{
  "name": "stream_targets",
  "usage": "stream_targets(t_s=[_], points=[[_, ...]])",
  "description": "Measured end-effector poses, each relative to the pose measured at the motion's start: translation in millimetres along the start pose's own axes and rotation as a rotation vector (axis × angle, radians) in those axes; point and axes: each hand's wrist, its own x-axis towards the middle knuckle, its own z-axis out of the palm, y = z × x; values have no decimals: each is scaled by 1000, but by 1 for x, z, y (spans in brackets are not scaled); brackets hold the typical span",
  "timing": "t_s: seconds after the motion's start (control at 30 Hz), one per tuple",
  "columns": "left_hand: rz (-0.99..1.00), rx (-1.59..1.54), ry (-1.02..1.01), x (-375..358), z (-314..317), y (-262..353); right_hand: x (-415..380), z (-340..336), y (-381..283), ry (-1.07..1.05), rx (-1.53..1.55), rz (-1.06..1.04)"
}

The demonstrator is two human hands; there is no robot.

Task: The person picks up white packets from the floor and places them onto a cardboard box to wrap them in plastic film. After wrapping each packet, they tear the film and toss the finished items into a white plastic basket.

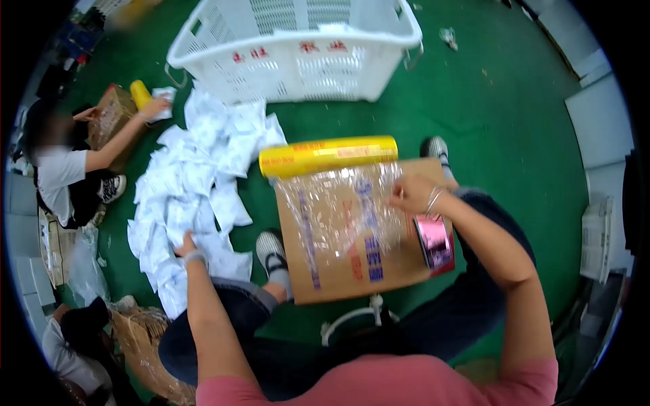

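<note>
My left hand (pixel 185 245) is down on the pile of white packets (pixel 193 177) on the floor, its fingers bent at the edge of one packet. My right hand (pixel 412 194) is over the cardboard box (pixel 332 284) in front of me, with fingers pinched together at the side of a crinkled clear plastic film (pixel 332 210). The film lies across the box top, over blue and red printing. A yellow roll (pixel 328 155) with a printed label lies along the box's far edge. A phone (pixel 433 240) with a pink, shiny face rests on the box's right side.
A big white plastic crate (pixel 298 71) with red characters stands beyond the roll. At the left, another person (pixel 64 166) holds a white packet by a yellow roll and a box (pixel 114 116). A further person (pixel 74 352) is at lower left. White cartons (pixel 599 122) line the right.
</note>
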Motion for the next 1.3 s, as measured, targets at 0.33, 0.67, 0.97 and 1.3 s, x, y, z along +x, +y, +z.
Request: stream_targets(t_s=[0.33,0.67,0.97,1.3], points=[[1772,141,-814,-354,6,158,-58,131,-8,-103,1039,460],[2007,636,-1098,-437,10,114,-62,40,27,459,1444,-123],[1825,579,-959,-419,-6,97,-81,123,0,155,81,452],[1705,354,-973,-407,-1,92,-12,95,-49,649,1003,-424]])
